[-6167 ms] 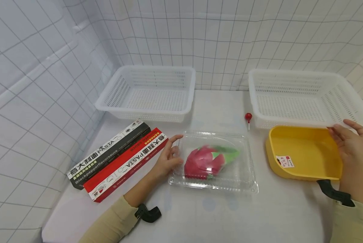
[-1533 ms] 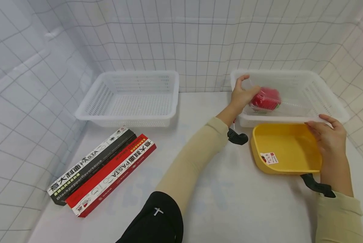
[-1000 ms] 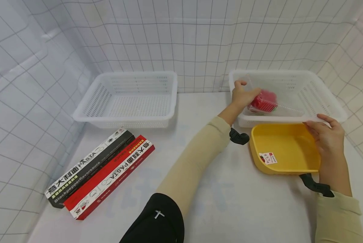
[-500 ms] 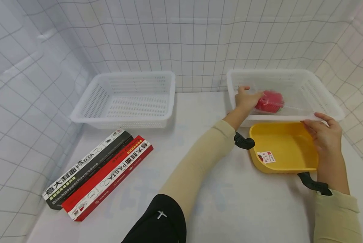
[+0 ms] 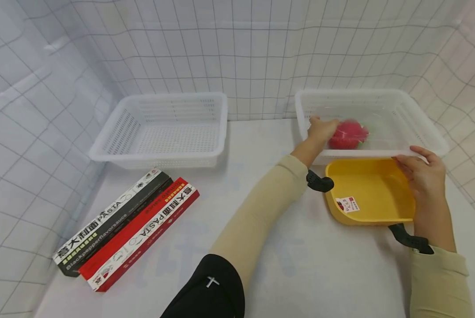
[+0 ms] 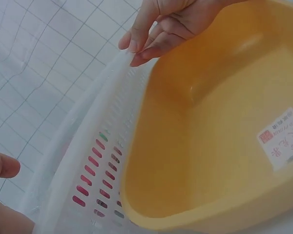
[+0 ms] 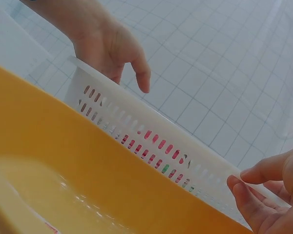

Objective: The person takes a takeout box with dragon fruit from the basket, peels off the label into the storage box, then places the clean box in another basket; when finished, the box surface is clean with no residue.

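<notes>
A dragon fruit lies inside a clear plastic box, low in the right white basket. My left hand reaches over that basket's left front, by the box's left end. Its thumb is straight and stands above the rim in the right wrist view; the other fingertips are hidden behind the basket wall. My right hand pinches the basket's front rim between thumb and fingers. A yellow plastic tub with a small label stands against the basket's front, beside my right hand and wrist.
Another white basket stands at the back left. In front of it lie a black pasta box and a red pasta box, side by side. Grid-patterned sheeting encloses the back and sides.
My left hand has carried the clear box with the dragon fruit from the table into the right basket and lowered it. My right hand stays near the tub. A red lollipop is out of sight.
</notes>
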{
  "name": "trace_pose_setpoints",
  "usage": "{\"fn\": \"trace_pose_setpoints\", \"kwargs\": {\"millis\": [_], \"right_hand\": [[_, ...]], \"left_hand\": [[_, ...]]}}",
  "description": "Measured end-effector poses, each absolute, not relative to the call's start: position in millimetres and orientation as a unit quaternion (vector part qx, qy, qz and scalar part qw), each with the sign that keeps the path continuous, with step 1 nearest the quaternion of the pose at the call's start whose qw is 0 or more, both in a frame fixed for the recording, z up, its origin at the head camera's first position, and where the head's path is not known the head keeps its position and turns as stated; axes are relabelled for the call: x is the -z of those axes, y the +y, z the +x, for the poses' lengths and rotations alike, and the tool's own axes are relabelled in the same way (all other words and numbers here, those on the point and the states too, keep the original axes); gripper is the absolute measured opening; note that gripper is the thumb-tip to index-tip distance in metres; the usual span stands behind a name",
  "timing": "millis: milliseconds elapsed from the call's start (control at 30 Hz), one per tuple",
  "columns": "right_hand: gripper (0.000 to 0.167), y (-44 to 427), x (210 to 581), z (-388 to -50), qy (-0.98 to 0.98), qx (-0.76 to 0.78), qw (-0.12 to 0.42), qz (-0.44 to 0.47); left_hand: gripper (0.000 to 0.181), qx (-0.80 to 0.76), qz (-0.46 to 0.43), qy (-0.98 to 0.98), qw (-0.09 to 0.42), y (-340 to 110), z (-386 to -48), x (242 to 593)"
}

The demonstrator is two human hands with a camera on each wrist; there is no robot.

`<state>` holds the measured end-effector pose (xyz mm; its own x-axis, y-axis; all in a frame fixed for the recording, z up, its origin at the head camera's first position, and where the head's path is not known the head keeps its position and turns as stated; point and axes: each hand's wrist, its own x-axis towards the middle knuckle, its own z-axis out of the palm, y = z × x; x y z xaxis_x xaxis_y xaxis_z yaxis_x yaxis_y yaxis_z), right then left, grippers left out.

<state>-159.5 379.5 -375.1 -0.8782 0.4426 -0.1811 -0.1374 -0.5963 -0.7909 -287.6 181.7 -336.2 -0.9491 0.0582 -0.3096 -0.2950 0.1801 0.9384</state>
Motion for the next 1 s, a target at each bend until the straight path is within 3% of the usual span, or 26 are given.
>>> {"fn": "trace_pose_setpoints", "kwargs": {"millis": [300, 567, 800, 1000], "right_hand": [[0.036, 380.0, 372.5, -160.7, -0.436, -0.864, 0.153, -0.200], [0.035, 380.8, 357.2, -151.8, -0.614, -0.723, 0.137, -0.284], [0.026, 351.2, 336.9, -142.7, -0.646, -0.715, 0.178, -0.200], [0.028, 298.5, 324.1, -136.8, -0.731, -0.657, 0.167, -0.079]], "left_hand": [[0.058, -0.591, -0.034, 0.798, 0.109, 174.8, -283.4, 329.4], [0.043, -0.612, 0.057, 0.784, 0.088, 166.0, -269.7, 317.5], [0.031, -0.633, 0.127, 0.755, 0.113, 140.2, -252.1, 301.6], [0.034, -0.586, 0.222, 0.771, 0.112, 96.6, -241.6, 296.7]]}}
